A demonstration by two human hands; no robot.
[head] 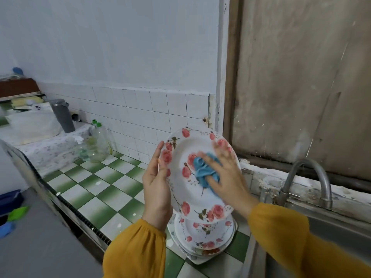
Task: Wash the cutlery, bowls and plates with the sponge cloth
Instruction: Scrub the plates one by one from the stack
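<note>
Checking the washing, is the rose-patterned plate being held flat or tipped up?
Tipped up on edge: the left hand holds the white rose-patterned round plate by its rim.

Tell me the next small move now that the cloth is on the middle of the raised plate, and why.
Probably sweep the blue cloth in a widening circle out to the rim of the plate. The right hand presses the cloth flat on the plate's centre, and the rose-patterned rim is not under it. The left hand grips the left edge, so the plate looks steady enough for that.
</note>
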